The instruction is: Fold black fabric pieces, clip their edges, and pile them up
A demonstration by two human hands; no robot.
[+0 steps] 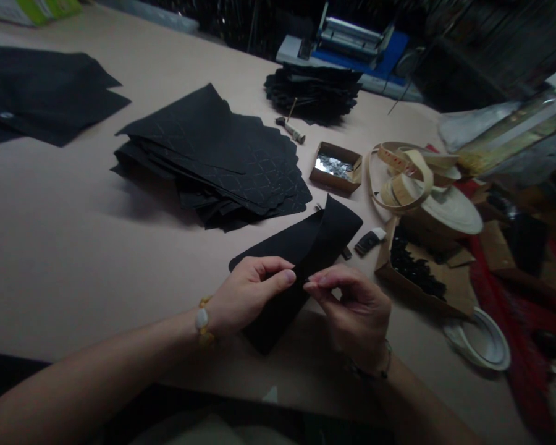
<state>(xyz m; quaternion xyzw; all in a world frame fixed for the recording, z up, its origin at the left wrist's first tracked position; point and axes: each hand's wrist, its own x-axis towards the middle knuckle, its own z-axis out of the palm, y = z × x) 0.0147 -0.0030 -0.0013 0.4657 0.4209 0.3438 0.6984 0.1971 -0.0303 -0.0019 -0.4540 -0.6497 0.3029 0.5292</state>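
A folded black sheet of leather-like material [336, 232] stands partly raised from the table in front of me. My left hand [245, 293] grips it, thumb on top and fingers on the far side. Close to its right edge, my right hand [356, 309] is closed in a pinch of thumb and forefinger. A tiny light speck shows at those fingertips, too small to name. Beyond the sheet lies an open small cardboard box [336, 182] of shiny metal pieces. To the right is a black-and-white small object [369, 241].
A fanned stack of black sheets [204, 148] lies beyond my hands, another black pile [312, 93] behind it. On the right are tape rolls [449, 207], a carton of black parts [417, 266] and a white ring-shaped roll [484, 340]. A small tool [291, 130] lies farther back.
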